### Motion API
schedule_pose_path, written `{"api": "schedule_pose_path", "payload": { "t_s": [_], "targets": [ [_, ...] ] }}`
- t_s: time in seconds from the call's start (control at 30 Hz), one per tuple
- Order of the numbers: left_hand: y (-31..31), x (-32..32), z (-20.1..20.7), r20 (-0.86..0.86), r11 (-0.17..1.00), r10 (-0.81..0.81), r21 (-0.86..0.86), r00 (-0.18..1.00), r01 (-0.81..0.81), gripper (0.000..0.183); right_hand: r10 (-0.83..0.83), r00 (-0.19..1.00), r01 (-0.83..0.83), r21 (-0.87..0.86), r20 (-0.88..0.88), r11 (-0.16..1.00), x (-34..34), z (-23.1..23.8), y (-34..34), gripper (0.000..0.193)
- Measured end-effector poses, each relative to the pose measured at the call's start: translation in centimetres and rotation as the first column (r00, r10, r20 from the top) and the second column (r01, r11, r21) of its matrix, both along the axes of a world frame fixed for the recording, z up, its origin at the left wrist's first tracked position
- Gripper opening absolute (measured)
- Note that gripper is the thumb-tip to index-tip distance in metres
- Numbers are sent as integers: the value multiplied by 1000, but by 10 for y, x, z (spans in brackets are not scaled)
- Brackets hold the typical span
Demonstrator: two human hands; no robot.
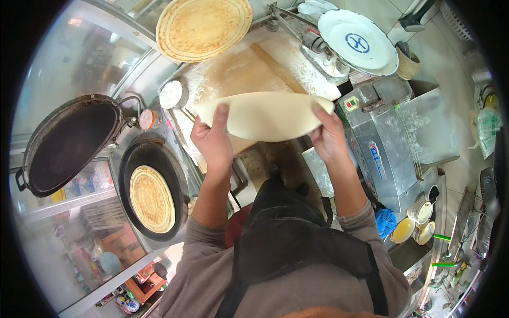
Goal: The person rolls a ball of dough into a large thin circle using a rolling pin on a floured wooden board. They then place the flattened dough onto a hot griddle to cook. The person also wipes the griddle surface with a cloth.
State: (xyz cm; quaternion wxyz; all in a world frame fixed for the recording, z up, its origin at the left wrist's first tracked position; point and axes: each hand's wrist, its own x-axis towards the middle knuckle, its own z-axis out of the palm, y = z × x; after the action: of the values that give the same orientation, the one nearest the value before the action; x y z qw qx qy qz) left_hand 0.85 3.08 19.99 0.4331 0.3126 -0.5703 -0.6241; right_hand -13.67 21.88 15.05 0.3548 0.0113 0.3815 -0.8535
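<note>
Between my two hands hangs a pale, raw sheet of rolled dough (265,117), raised above the near side of the floury work board (225,79). My left hand (214,139) pinches its left end, thumb on top and fingers underneath. At the opposite end my right hand (330,135) grips it the same way. Behind the dough a wooden rolling pin (277,68) lies slantwise on the board. To the left, a browned round flatbread (152,200) rests in a black round griddle pan (180,183), whose dark lid (74,143) is tilted up.
A large baked flatbread (204,26) sits beyond the board. A white enamel plate (358,42) stands at the far right, above a metal machine (384,143). Near my left hand are a bowl of white powder (172,95) and a small jar (149,120). Stacked bowls (419,214) stand lower right.
</note>
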Motion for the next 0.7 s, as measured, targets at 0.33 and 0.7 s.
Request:
{"api": "schedule_pose_path", "payload": {
  "t_s": [0.33, 0.7],
  "targets": [
    [-99, 81, -246, 151, 507, -52, 856, 987, -104, 54, 519, 850, -304, 720, -90, 624, 18, -161, -10, 21],
    [-117, 76, -249, 262, 480, -177, 865, 949, -150, 65, 919, 387, 800, 521, -73, -296, -215, -161, 57, 75]
  ]
}}
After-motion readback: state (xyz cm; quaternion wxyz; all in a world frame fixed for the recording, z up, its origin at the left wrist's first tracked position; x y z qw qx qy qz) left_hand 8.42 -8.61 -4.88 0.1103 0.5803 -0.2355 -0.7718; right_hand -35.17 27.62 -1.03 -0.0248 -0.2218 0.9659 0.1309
